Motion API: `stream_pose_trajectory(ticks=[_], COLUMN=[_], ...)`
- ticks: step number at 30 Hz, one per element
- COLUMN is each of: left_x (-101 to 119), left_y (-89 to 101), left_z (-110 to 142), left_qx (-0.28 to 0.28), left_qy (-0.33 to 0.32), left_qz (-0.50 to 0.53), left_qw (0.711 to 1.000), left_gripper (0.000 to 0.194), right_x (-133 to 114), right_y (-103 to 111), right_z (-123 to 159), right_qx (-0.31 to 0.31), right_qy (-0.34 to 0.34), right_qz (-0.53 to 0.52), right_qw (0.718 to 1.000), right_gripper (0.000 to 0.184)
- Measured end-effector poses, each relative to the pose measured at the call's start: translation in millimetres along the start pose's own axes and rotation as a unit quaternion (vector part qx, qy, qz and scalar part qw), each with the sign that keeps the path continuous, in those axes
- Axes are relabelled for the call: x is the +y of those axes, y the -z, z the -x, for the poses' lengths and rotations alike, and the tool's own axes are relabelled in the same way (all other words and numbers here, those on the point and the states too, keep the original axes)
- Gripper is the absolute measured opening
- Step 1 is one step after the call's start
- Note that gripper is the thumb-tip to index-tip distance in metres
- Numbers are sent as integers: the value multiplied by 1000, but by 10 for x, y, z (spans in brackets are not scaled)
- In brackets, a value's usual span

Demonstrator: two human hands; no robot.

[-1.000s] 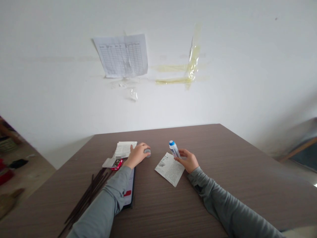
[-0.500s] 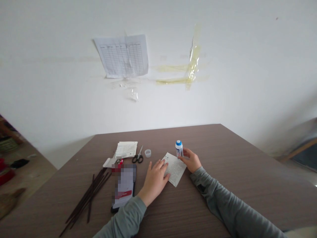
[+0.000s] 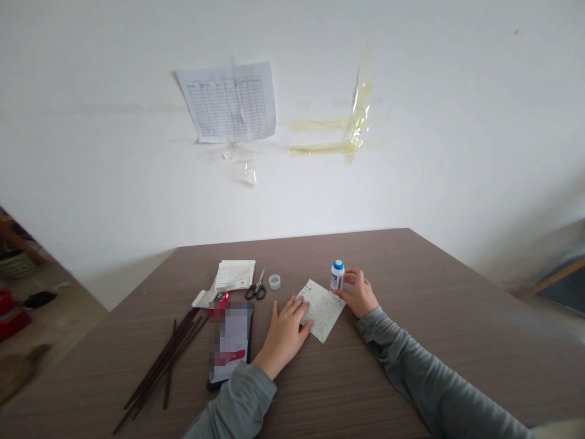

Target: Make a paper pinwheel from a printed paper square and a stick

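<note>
My left hand (image 3: 284, 334) lies flat with fingers spread, its fingertips on the left edge of a printed sheet of paper (image 3: 325, 312) on the table. In my right hand (image 3: 361, 295) is a small white bottle (image 3: 337, 278) with a blue top and printed label, pinched between thumb and fingers. The bottle stands upright at the upper right edge of the sheet; whether its base touches the table is unclear. A small translucent cap (image 3: 274, 281) sits beyond my left hand, beside black-handled scissors (image 3: 256, 291).
A phone (image 3: 235, 341) lies left of my left hand. Several thin dark brown sticks (image 3: 169, 360) are bundled further left. Behind them is a stack of printed papers (image 3: 235, 275) with a red item (image 3: 223, 300) near it. The wall (image 3: 320, 201) rises at the table's far edge.
My right hand has moved slightly right with the bottle, towards the sheet's right corner. My left hand stays on the paper. The view has shifted a little.
</note>
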State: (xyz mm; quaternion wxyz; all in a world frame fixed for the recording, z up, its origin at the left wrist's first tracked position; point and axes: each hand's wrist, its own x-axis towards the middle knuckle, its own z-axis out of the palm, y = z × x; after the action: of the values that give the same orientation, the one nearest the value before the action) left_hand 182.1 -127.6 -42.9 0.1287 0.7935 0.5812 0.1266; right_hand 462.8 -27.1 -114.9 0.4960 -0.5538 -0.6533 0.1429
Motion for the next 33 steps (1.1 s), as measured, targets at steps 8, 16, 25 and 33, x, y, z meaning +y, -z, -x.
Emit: stream_pose_trajectory(ticks=[8, 16, 25, 33], left_x=[82, 67, 85, 30], left_y=[65, 90, 161, 128], left_z=[8, -3, -1, -30], left_qx=[-22, -25, -37, -40], left_qy=[23, 26, 36, 32], left_qz=[-31, -27, -43, -42], left_qw=[999, 999, 998, 998], left_gripper=[54, 57, 61, 67], right_x=[198, 177, 64, -3], right_y=[40, 9, -77, -17], right_z=[74, -45, 6, -39], right_qx=[9, 30, 136, 90], right_qy=[274, 335, 244, 143], right_qz=[252, 247, 213, 116], right_qw=[928, 909, 936, 979], right_gripper=[68, 91, 69, 48])
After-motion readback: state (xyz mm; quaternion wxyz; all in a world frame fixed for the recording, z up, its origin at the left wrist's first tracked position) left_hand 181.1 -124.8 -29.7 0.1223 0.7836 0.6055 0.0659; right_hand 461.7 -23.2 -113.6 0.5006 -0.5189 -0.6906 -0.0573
